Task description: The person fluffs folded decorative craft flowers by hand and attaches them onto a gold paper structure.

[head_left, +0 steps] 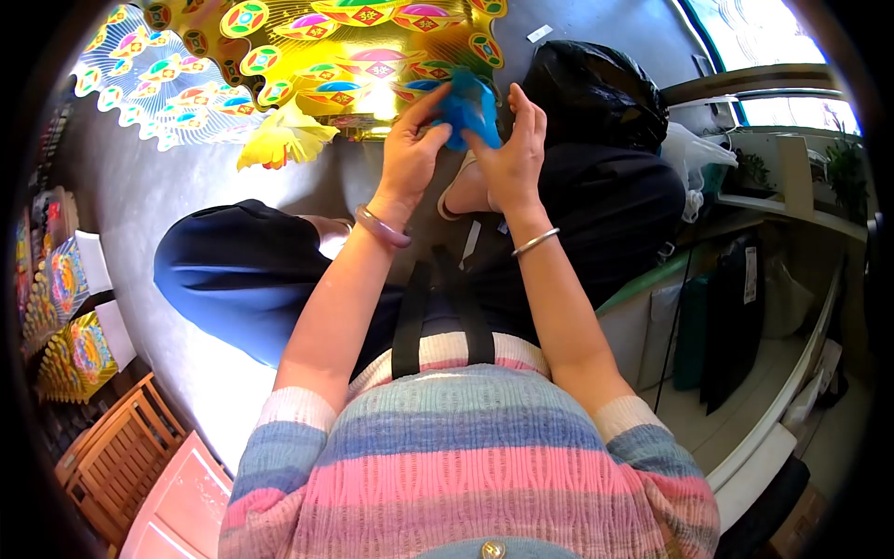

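Observation:
A crumpled bright-blue piece [474, 107], thin like paper or foil, is up in front of me between my hands. My left hand [414, 154] pinches its left side between thumb and fingers. The thumb of my right hand [515, 154] touches its lower edge, while the other fingers point upward, apart from the blue piece. Just beyond my hands is a shiny gold decorated sheet [391, 65] with colourful printed ovals and a scalloped edge. A yellow paper-like flower [289, 137] with red at its tip sits left of my left hand.
A silver patterned piece [140, 70] lies at far left. A black plastic bag [596, 93] and a white bag [694, 158] are at right, beside a shelf unit [736, 410]. Boxed decorations [79, 349], a wooden folding chair [126, 447] and a pink panel [182, 503] stand at left.

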Action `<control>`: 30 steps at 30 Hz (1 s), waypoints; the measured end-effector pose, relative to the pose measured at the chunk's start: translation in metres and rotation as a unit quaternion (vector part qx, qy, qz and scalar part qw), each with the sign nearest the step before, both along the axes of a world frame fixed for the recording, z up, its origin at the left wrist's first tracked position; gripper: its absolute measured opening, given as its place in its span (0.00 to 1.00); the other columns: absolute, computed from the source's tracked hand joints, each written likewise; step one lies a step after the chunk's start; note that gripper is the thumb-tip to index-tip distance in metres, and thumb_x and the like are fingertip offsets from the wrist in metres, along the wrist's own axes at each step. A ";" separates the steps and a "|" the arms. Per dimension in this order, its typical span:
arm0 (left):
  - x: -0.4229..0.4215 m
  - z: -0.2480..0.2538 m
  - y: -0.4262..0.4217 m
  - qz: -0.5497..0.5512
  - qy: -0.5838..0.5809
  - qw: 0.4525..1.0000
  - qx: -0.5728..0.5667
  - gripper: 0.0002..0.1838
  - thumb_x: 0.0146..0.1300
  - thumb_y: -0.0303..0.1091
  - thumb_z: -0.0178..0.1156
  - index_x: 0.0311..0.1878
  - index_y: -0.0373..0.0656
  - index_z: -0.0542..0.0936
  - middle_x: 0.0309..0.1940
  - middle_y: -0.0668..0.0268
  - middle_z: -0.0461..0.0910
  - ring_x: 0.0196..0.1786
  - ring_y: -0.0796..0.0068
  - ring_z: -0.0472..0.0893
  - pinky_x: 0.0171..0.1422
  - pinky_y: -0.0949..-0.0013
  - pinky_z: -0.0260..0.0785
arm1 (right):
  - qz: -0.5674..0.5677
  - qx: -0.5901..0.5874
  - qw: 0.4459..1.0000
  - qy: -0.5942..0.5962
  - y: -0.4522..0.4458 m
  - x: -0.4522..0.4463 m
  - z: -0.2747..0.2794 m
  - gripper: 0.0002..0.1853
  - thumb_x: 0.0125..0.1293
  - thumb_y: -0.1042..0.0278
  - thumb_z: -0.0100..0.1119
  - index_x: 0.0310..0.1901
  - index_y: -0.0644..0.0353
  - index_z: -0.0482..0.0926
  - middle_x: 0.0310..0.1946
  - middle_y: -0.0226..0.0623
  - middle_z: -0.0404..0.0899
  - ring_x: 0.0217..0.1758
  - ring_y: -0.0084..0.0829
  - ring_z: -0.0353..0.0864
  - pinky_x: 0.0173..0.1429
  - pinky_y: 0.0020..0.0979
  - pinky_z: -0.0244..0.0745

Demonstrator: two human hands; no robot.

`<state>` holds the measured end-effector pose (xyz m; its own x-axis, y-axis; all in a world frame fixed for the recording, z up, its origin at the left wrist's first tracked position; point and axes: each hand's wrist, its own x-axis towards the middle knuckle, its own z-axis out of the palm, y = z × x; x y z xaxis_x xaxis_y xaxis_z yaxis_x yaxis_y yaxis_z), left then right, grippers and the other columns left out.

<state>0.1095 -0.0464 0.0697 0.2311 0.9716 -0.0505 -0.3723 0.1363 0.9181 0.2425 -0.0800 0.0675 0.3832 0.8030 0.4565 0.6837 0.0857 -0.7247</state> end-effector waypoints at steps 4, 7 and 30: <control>-0.014 0.004 0.006 0.123 -0.079 0.989 -0.018 0.25 0.58 0.19 0.53 0.61 0.39 0.70 0.52 0.64 0.73 0.48 0.77 0.75 0.52 0.77 0.67 | -0.059 -0.053 0.985 0.151 0.014 0.021 -0.016 0.11 0.51 0.72 0.62 0.38 0.61 0.82 0.28 0.41 0.81 0.32 0.35 0.82 0.42 0.31 0.75; -0.027 -0.014 0.006 0.229 0.006 0.972 -0.043 0.15 0.60 0.22 0.52 0.50 0.37 0.76 0.42 0.65 0.78 0.45 0.74 0.77 0.47 0.74 0.70 | -0.054 -0.073 0.983 0.158 0.010 0.029 -0.020 0.12 0.51 0.74 0.60 0.39 0.62 0.81 0.30 0.43 0.81 0.32 0.35 0.82 0.41 0.30 0.74; -0.040 -0.007 0.013 0.245 0.283 0.914 0.159 0.20 0.51 0.23 0.59 0.51 0.40 0.78 0.33 0.62 0.80 0.31 0.73 0.79 0.36 0.71 0.72 | -0.017 -0.068 0.995 0.064 0.033 0.061 -0.020 0.10 0.49 0.76 0.61 0.36 0.61 0.82 0.32 0.43 0.82 0.36 0.38 0.83 0.44 0.30 0.75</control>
<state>0.0691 -0.0338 0.0628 -0.2117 0.9378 0.2751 0.2294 -0.2260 0.9468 0.3036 -0.0472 0.0473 0.4588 0.8401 0.2894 0.5859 -0.0411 -0.8094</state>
